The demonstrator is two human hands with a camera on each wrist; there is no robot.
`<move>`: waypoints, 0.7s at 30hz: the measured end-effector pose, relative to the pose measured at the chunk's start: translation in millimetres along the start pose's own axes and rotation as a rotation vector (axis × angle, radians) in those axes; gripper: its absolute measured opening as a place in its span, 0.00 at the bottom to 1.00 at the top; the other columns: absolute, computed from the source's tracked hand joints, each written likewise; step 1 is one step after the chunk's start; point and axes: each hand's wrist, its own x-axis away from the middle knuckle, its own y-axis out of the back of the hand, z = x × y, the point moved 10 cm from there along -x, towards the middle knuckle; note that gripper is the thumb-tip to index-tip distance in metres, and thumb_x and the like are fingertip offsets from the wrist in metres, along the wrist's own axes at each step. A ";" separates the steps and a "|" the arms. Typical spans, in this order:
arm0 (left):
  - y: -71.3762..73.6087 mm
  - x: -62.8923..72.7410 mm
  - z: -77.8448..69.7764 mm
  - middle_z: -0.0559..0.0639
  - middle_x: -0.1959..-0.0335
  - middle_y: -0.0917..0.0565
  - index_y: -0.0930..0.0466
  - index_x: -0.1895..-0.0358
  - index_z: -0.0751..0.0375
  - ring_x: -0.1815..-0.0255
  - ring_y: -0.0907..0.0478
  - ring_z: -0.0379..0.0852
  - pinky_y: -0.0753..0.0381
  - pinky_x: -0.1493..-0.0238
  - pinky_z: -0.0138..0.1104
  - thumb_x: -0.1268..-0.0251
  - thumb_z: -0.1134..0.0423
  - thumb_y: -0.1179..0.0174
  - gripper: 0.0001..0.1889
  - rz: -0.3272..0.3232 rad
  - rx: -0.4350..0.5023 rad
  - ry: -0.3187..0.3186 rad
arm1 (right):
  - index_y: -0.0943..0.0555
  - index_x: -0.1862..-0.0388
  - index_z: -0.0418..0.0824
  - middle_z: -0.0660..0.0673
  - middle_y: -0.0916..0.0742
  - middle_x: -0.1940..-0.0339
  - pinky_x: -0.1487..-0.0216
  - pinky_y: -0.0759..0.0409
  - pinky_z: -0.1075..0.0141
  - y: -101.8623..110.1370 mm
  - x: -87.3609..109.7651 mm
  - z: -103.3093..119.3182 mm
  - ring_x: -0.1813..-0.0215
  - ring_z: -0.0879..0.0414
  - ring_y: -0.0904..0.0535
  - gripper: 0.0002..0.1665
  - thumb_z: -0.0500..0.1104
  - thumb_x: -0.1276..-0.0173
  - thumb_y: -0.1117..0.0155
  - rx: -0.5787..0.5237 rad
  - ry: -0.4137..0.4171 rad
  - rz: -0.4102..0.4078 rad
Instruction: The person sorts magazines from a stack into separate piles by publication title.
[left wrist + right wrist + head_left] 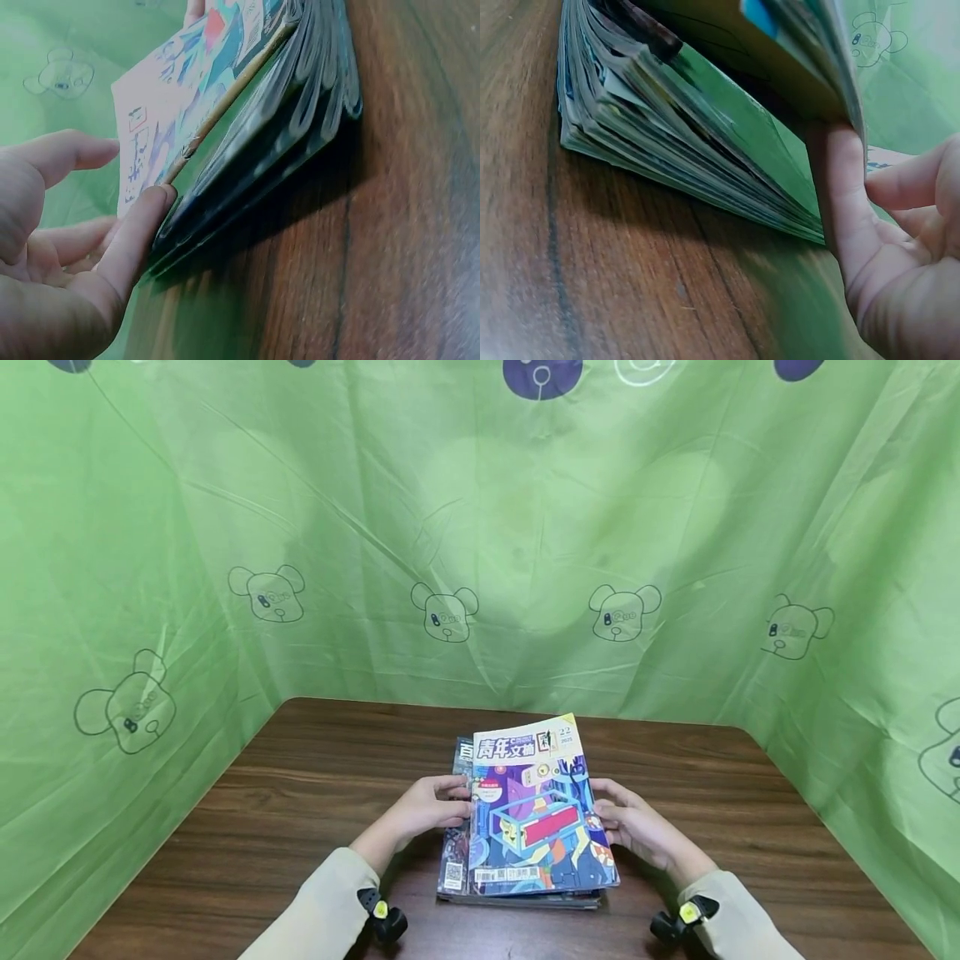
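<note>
Magazine titled 青年文摘 (536, 818) sits between both hands, partly raised above a magazine stack (454, 843); left hand (420, 810) pinches its left edge; right hand (641, 827) pinches its right edge, one finger beneath; dark wooden table (322, 802) lies below; green curtain (532, 664) hangs on the far, left and right sides.

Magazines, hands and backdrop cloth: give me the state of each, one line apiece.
Magazine pile: stacked, lying on the table.
Top magazine: closed, front cover up, raised so a gap shows above the pile.
Left hand: pinching the top magazine's left edge.
Right hand: pinching its right edge.
Green cloth: hanging, creased.
</note>
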 end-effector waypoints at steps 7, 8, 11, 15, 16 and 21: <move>-12.0 2.3 0.1 0.67 0.43 0.20 0.40 0.27 0.77 0.53 0.15 0.56 0.14 0.52 0.43 0.36 0.68 0.33 0.37 0.054 0.073 -0.004 | 0.50 0.25 0.28 0.41 0.14 0.51 0.52 0.14 0.58 2.1 5.8 6.6 0.53 0.49 0.15 0.31 0.34 0.21 0.54 -0.024 0.025 -0.005; -14.6 3.3 -0.2 0.66 0.44 0.19 0.40 0.27 0.76 0.54 0.15 0.56 0.14 0.53 0.44 0.36 0.68 0.34 0.37 0.066 0.073 -0.003 | 0.50 0.25 0.28 0.41 0.14 0.51 0.52 0.14 0.58 2.6 6.6 7.2 0.52 0.49 0.15 0.31 0.35 0.21 0.54 -0.029 0.024 -0.008; -23.1 6.1 -3.0 0.65 0.47 0.18 0.42 0.26 0.76 0.57 0.15 0.55 0.13 0.56 0.44 0.34 0.69 0.36 0.36 0.098 0.070 -0.010 | 0.52 0.24 0.27 0.41 0.14 0.51 0.50 0.15 0.58 5.7 8.6 8.1 0.52 0.49 0.15 0.32 0.35 0.20 0.54 -0.031 0.022 -0.020; -31.6 8.6 -8.1 0.64 0.48 0.19 0.42 0.26 0.75 0.58 0.15 0.53 0.12 0.57 0.43 0.34 0.71 0.38 0.35 0.106 0.074 -0.022 | 0.53 0.24 0.28 0.42 0.14 0.52 0.51 0.15 0.58 12.1 13.6 8.8 0.53 0.50 0.15 0.33 0.35 0.20 0.55 -0.026 0.010 -0.044; -33.5 8.6 -9.4 0.63 0.48 0.19 0.41 0.26 0.74 0.58 0.15 0.53 0.12 0.57 0.43 0.34 0.72 0.38 0.35 0.105 0.076 -0.025 | 0.53 0.24 0.28 0.42 0.14 0.52 0.51 0.15 0.58 13.8 15.2 9.4 0.52 0.50 0.15 0.34 0.35 0.20 0.54 -0.025 0.011 -0.048; -45.9 4.6 -14.1 0.63 0.49 0.21 0.42 0.25 0.72 0.59 0.16 0.51 0.13 0.57 0.42 0.35 0.73 0.38 0.36 0.110 0.107 -0.040 | 0.53 0.24 0.28 0.42 0.14 0.51 0.51 0.15 0.57 24.9 24.0 11.2 0.52 0.49 0.15 0.34 0.37 0.20 0.52 -0.023 0.011 -0.070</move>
